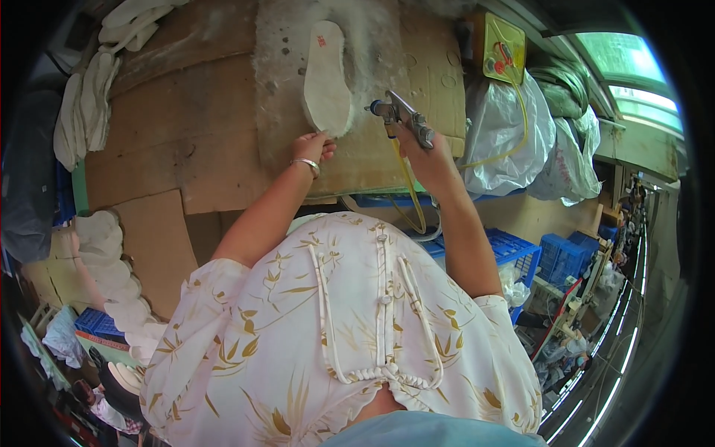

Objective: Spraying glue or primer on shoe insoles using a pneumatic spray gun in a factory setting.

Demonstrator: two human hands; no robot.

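A: Two hands are on the job, and the white insole (326, 78) is the thing to place everything by. Far left of it, spare insoles (83, 104) hang in a row over the edge of the cardboard-covered table (171, 141); more are piled lower down, well apart from it.

B: And the insole itself?

A: Flat on the grey, overspray-caked patch of cardboard (283, 97), heel end toward the person. The left hand (313, 147) sits at that heel end, fingers (326, 141) closed narrow and pinching or pressing the edge (which of the two I cannot tell).

B: To the right of it?

A: The metal spray gun (401, 118), nozzle pointing left at the insole's lower edge and very near it. The right hand (424, 153) is wrapped tight around the gun's handle, with a yellow hose (412, 195) dropping from it below the table edge.

B: So what could go wrong?

A: I'd say the left fingertips are the worry: they lie just beside the nozzle's line, so spray could coat them. The light insole, held only at one end, might also lift or skid under the blast. And the hose, hanging loose, could snag on the table edge and jerk the aim toward the plastic bags (506, 134) further right.
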